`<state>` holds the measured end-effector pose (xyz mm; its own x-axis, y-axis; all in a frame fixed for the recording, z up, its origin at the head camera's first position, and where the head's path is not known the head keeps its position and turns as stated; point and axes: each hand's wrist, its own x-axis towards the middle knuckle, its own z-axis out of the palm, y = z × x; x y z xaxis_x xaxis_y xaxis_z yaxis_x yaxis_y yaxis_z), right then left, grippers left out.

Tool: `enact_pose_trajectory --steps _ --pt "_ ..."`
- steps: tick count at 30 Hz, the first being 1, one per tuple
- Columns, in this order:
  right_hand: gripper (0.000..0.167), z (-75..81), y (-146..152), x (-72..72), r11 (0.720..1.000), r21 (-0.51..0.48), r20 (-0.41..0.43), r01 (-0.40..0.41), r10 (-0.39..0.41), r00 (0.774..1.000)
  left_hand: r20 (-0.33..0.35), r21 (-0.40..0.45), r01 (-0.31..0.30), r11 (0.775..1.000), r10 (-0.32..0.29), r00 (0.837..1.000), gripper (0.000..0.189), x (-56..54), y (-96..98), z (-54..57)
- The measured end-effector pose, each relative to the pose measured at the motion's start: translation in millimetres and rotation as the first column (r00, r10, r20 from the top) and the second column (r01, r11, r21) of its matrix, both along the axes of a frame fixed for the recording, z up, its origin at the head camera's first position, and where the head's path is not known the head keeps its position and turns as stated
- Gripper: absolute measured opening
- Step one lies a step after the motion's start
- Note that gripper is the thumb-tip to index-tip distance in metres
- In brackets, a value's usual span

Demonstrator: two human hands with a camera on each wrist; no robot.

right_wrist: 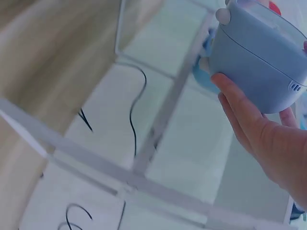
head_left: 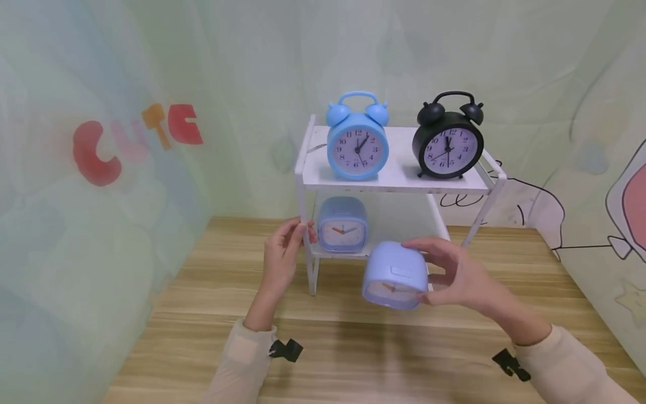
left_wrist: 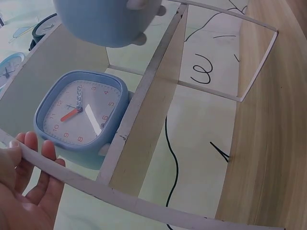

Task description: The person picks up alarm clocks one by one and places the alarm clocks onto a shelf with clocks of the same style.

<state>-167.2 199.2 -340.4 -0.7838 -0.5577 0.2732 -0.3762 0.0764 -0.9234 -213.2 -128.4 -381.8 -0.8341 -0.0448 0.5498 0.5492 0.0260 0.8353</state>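
My left hand (head_left: 280, 255) grips the left front post of a small white two-tier shelf (head_left: 401, 151), thumb in front and fingers behind it. A rounded-square blue alarm clock (head_left: 343, 213) stands upright on the lower tier, close beside that hand, its face outward. In front of the lower tier my right hand (head_left: 461, 278) holds a second rounded-square clock (head_left: 396, 266) by its right side, thumb low near the face. This clock is tilted, face angled downward. In the right wrist view, fingers lie along the casing (right_wrist: 254, 62) of the held clock.
On the top tier stand a light-blue twin-bell clock (head_left: 358, 148) at left and a black twin-bell clock (head_left: 449, 146) at right. Beneath the shelf is a wood-grain table (head_left: 202, 336). Printed cloth backdrops (head_left: 252, 84) rise behind and on both sides.
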Motion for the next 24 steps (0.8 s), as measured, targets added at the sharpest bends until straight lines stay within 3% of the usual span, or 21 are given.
enact_pose_trajectory --steps 9,17,24 --pt "0.071 24.1 13.8 -16.9 0.992 0.059 -0.064 0.110 -0.106 0.992 -0.009 0.006 0.008 1.000 -0.008 1.000 0.026 -0.3 0.0 -0.2" --pt "0.070 33.1 13.1 -29.8 0.961 0.154 -0.066 0.228 -0.220 0.973 -0.010 0.007 0.007 1.000 -0.007 1.000 0.025 -0.1 -0.2 -0.7" --pt "0.071 37.7 9.4 -33.9 0.933 0.218 -0.047 0.286 -0.282 0.958 -0.003 -0.005 0.000 1.000 0.000 1.000 0.025 0.1 -0.6 -0.4"
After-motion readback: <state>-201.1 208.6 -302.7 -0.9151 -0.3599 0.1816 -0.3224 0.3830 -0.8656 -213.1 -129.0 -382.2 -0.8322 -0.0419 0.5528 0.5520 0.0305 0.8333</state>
